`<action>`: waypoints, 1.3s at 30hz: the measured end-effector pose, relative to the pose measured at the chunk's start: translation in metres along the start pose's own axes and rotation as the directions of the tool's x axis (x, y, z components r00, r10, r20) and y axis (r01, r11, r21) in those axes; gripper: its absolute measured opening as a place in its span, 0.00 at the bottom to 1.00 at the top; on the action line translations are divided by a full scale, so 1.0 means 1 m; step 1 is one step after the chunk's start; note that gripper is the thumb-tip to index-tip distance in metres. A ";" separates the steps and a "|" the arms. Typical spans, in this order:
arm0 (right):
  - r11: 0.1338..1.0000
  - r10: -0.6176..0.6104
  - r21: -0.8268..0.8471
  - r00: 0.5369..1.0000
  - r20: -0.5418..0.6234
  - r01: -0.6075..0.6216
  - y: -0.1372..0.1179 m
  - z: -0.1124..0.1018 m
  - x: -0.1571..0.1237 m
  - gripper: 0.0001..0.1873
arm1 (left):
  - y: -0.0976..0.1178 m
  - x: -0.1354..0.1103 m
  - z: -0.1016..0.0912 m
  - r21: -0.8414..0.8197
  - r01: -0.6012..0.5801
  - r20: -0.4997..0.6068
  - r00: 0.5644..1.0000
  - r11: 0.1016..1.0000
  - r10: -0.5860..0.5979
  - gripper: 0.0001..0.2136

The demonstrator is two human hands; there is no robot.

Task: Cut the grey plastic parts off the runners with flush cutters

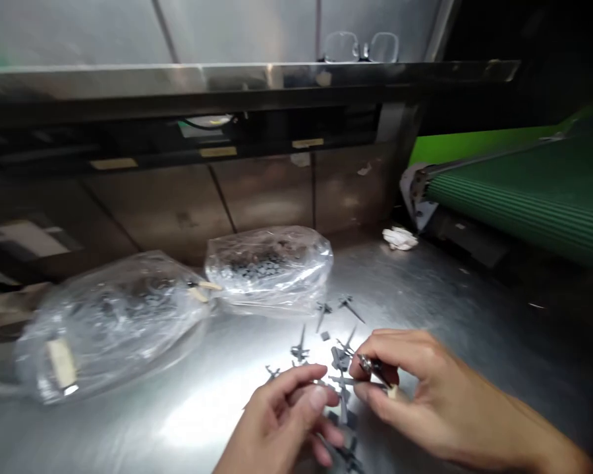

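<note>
Head view: the right hand (439,388) has thumb and fingers closed around a small dark piece (375,370), held over the counter (217,408) at the right of a group of grey parts (300,351). The piece's long axis runs slantwise, its silvery end pointing up and left toward the fingertips, its other end down and right, where something pale shows beside the thumb. The left hand (277,421) is loosely curled, thumb and forefinger slightly apart near the parts; whether this grip has hold of anything, I cannot tell. Between the hands, a long grey strip (344,403) points almost straight away from the person. Farther back, two slender parts slant in different directions. The counter's far edge meets the steel wall, with the shelf (202,79) overhead. Two plastic bags (271,270) limit room at the back and left; rightward, open steel reaches from the right hand toward a crumpled white wad (400,238) and the green belt (524,197).
</note>
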State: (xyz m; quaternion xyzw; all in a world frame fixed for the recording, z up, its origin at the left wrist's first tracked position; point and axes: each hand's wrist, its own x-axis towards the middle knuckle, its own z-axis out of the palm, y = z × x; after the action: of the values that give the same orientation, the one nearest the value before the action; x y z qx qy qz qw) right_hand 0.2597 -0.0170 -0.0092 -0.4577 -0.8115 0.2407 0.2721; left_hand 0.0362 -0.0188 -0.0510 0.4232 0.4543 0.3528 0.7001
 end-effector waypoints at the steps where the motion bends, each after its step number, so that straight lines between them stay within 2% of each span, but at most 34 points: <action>1: 0.999 -0.039 0.024 0.999 -0.001 0.039 -0.003 0.009 0.009 0.06 | 0.001 0.001 -0.003 -0.076 0.022 0.052 0.998 0.997 -0.018 0.24; 3: 0.994 -0.100 0.044 0.994 -0.041 0.102 -0.004 0.022 0.024 0.06 | 0.002 0.004 -0.010 -0.202 0.070 0.106 0.993 0.977 -0.049 0.21; 5: 0.986 -0.162 0.033 0.982 -0.098 0.166 -0.003 0.029 0.036 0.06 | 0.003 0.006 -0.017 -0.306 0.097 0.073 0.994 0.947 -0.078 0.17; 8: 0.965 -0.259 -0.003 0.953 -0.155 0.262 0.003 0.028 0.043 0.06 | 0.005 0.008 -0.024 -0.380 0.075 -0.028 0.995 0.922 -0.093 0.12; 11: 0.973 -0.230 -0.033 0.958 -0.173 0.228 0.015 0.019 0.043 0.07 | 0.008 0.008 -0.026 -0.392 0.059 -0.055 0.995 0.918 -0.087 0.10; 14: 0.988 -0.132 -0.090 0.989 -0.067 0.126 0.029 0.012 0.038 0.08 | 0.010 0.008 -0.025 -0.417 0.064 -0.078 0.991 0.907 -0.106 0.09; 16: 0.985 -0.123 -0.120 0.992 0.036 0.127 0.035 0.012 0.035 0.09 | 0.011 0.009 -0.023 -0.436 0.065 -0.096 0.988 0.898 -0.118 0.09; 18: 0.980 -0.143 -0.127 0.986 0.081 0.152 0.036 0.017 0.033 0.09 | 0.009 0.010 -0.022 -0.448 0.059 -0.100 0.988 0.892 -0.115 0.10; 22: 0.982 -0.156 -0.096 0.983 0.097 0.165 0.026 0.027 0.034 0.08 | 0.003 0.013 -0.022 -0.446 0.077 -0.081 0.989 0.891 -0.126 0.10; 33: 0.997 -0.020 -0.063 0.971 0.236 0.036 0.023 0.033 0.034 0.06 | -0.004 0.014 -0.019 -0.408 0.152 -0.089 0.975 0.901 -0.205 0.11; 39: 0.999 -0.050 0.003 0.967 0.252 0.051 0.022 0.036 0.034 0.08 | 0.000 0.011 -0.013 -0.408 0.173 -0.093 0.969 0.897 -0.230 0.11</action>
State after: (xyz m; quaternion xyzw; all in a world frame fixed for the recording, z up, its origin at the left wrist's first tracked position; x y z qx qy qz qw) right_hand 0.2345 0.0182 -0.0425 -0.4031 -0.8512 0.2886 0.1722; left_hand 0.0281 -0.0054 -0.0576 0.1976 0.4625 0.3914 0.7706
